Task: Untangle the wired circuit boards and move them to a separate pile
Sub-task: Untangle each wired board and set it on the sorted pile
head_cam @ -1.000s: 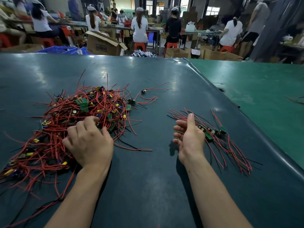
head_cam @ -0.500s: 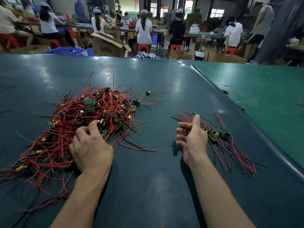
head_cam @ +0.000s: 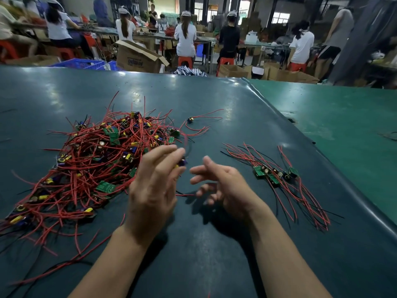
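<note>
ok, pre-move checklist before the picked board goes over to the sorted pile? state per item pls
1. Board in hand: the left hand pinches a small purple-and-yellow component at its fingertips. Ok.
2. Its wires free of the big tangled heap of red-wired green circuit boards: blurred, and the hand hides them. Cannot tell.
3. Right hand free to help: fingers relaxed, holding nothing. Ok.
4. Drop spot: the small sorted pile of wired boards lies apart, to the right. Ok.
5. Path across the dark green table mat: one loose red wire lies between the hands. Not ok.
</note>
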Available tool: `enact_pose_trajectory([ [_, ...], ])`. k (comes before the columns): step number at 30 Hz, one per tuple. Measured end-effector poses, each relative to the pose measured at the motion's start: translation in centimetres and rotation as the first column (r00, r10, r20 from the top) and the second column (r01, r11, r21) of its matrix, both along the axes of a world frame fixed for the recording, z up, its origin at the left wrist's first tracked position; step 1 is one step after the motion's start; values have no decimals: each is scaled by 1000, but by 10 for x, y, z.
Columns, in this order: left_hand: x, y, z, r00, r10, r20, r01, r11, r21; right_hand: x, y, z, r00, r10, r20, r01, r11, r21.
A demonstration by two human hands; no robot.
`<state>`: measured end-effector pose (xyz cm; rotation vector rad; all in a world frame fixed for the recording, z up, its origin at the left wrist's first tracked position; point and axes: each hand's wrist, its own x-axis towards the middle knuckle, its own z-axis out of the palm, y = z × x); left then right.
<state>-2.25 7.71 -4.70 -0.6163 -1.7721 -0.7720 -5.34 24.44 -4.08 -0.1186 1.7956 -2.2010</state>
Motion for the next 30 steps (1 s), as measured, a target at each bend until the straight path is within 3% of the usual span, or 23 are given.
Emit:
enact_pose_trajectory([
  [2,-1,6,-2,996,-72,45,74,995,-65,4,-3,0,989,137,-62,-142,985,-102],
  [4,-2,10,-5,988,-119,102,129,987,-100,5,-2,1,983,138,-120,-157,974,-164],
  [7,-6,13,-7,983,-131,132,146,983,-112,4,0,1,988,46,-145,-69,985,-157],
  [10,-7,12,-10,994,-35,102,41,998,-54,0,5,2,987,-56,-153,32,987,-157],
  [12,-5,11,-12,971,-53,234,39,997,67,1,7,3,983,-79,-165,56,988,-142],
  [15,-4,14,-13,797,-128,590,-8,975,222,3,3,2,979,-70,-193,60,997,-55],
  [17,-7,14,-13,697,-255,670,1,935,355,4,-1,2,980,-62,-190,60,998,-20],
  [20,-11,14,-11,649,-431,626,56,848,526,5,-2,4,981,-92,-168,92,996,-11],
  [25,-9,15,-14,739,-390,549,22,828,560,7,-7,5,970,-205,-129,200,979,-48],
  [27,-11,17,-12,764,-391,514,-28,775,631,5,-5,7,963,-255,-84,247,964,-94],
  [30,-14,20,-10,692,-528,492,-18,669,743,4,-2,7,956,-292,-27,287,950,-125],
])
